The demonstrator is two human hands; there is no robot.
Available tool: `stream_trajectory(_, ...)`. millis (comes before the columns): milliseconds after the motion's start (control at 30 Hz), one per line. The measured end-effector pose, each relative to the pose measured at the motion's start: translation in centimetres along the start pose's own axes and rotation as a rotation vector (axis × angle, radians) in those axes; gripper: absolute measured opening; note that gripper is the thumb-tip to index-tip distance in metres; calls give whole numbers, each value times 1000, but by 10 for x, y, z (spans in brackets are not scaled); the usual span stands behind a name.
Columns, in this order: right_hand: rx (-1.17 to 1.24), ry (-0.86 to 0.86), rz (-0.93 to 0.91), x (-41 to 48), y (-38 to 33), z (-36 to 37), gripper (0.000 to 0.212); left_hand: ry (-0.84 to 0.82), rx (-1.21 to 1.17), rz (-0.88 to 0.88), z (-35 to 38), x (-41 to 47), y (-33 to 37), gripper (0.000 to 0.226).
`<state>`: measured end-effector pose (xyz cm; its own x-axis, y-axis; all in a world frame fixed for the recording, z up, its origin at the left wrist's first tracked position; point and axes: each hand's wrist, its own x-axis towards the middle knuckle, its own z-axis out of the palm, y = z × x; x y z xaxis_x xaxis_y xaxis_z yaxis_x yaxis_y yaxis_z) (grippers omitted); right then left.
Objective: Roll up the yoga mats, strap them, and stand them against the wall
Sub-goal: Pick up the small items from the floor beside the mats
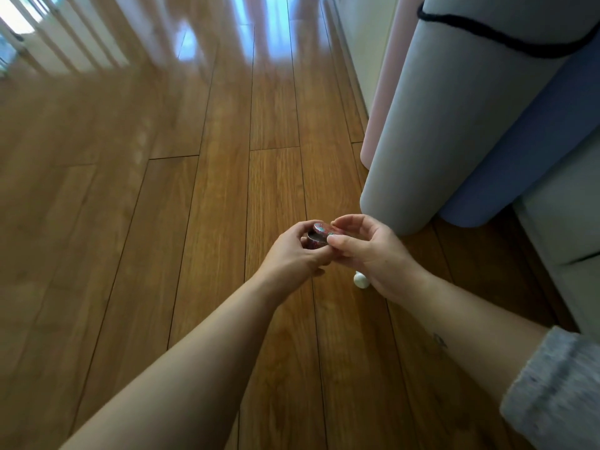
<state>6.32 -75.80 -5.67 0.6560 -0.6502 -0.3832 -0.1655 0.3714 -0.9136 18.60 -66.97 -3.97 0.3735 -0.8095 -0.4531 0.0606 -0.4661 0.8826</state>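
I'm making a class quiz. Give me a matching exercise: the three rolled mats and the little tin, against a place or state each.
1 grey mat
2 pink mat
3 blue mat
4 small tin

A held between left hand and right hand
B black cord round it
C left of the grey one
D right of the grey one

Pairs: 1-B, 2-C, 3-D, 4-A

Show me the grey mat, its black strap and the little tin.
grey mat (454,125): head view, middle of its rolled side
black strap (493,37): head view, where it crosses the roll
little tin (319,228): head view, its patterned lid
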Motion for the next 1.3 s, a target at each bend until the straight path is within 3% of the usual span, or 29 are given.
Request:
stream_trajectory(100,-72,-66,-2,-1,-10,-4,37,-131,-42,-85,-9,-1,10,64)
stream_trajectory(233,-280,-123,-87,-4,-25,-9,34,-321,-487,-221,-21,-8,20,55)
stream_trajectory(367,-543,-184,-240,-5,-35,-9,41,-206,-666,-295,-15,-12,18,44)
stream_trajectory(433,-480,-159,-220,-3,-34,-9,48,-126,-690,-301,-9,-10,19,41)
stream_trajectory(567,-41,29,86,-1,-32,-11,46,-40,-650,-210,-2,-7,28,29)
stream_trajectory(733,191,-27,177,-5,-34,-14,39,-35,-582,-140,2,-9,33,20)
stream_trajectory(900,95,1,59,-5,-43,-11,52,-23,-583,-58,2,-10,34,32)
stream_trajectory(1100,97,7,50,-5,-42,-8,28,-49,-521,-12,-3,-11,34,40)
stream_trajectory(1200,109,27,126,-4,-41,-6,25,-77,-260,51,-3,-11,33,32)
stream_trajectory(1300,149,9,184,-5,-36,-7,37,-118,101,197,1,-10,34,46)
